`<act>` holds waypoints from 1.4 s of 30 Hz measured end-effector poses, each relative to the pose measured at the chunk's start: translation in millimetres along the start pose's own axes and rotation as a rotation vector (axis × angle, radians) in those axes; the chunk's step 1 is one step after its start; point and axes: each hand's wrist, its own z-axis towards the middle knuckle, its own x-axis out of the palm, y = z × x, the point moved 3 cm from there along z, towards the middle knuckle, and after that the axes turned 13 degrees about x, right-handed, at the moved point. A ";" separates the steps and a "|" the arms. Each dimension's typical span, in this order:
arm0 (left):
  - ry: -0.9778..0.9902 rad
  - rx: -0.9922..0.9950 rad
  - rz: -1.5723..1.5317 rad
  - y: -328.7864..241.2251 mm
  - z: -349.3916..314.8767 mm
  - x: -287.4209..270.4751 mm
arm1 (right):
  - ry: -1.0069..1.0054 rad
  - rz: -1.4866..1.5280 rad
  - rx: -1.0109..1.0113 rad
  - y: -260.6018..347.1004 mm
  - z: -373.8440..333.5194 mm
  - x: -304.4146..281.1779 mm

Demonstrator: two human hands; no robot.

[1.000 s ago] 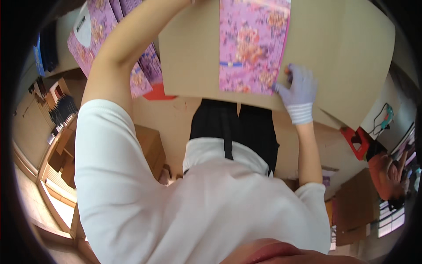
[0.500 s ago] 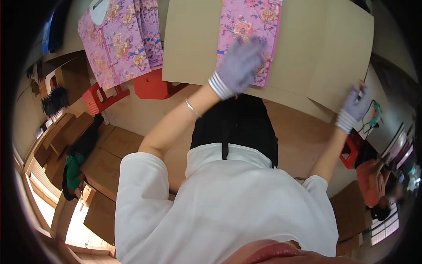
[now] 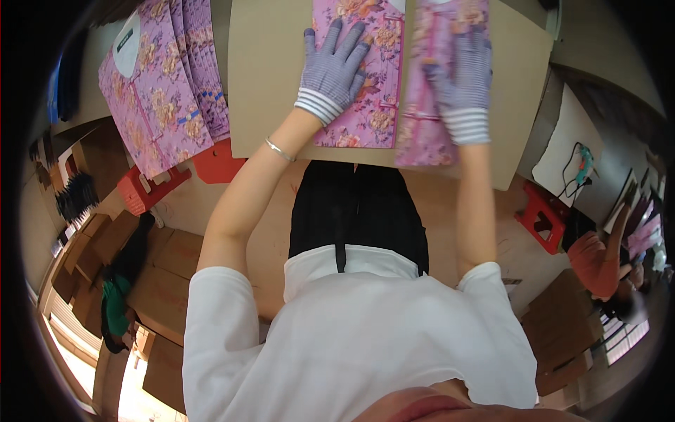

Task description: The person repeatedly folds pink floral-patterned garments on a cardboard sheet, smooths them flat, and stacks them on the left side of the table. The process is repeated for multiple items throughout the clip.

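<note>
A folded pink floral garment (image 3: 383,119) with magenta trim lies on the brown board (image 3: 271,77). My left hand (image 3: 328,74), in a grey-purple knitted glove with white cuff stripes, rests flat on its left side, open with fingers spread. To the right is a second folded floral garment (image 3: 422,130), smeared by motion, its lower end at the board's near edge. Over it lies my right hand (image 3: 464,81) in a matching glove, thumb apart and fingers stretched out, also blurred. Whether any finger hooks under the cloth is hidden.
At the left, a fanned stack of similar floral garments (image 3: 158,98) sits above red plastic stools (image 3: 151,186). A cable with a teal part (image 3: 582,165) lies on a surface at the right. Cardboard boxes (image 3: 165,278) and a person in green (image 3: 116,302) are at lower left; another person (image 3: 598,260) is at right.
My right hand has come in from the far right and a second floral garment now lies under it. My left hand has spread flat on the first garment. The view has shifted slightly.
</note>
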 end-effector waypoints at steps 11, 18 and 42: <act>0.102 -0.018 -0.021 -1.1 7.7 0.6 | 0.052 -0.403 -0.036 19.8 -2.7 61.3; -0.063 0.039 -0.088 0.7 28.7 7.8 | 0.025 -0.159 -0.101 9.4 2.0 36.5; -0.011 0.050 -0.126 -2.9 34.0 -1.9 | -0.103 -0.407 0.065 -4.6 44.6 45.5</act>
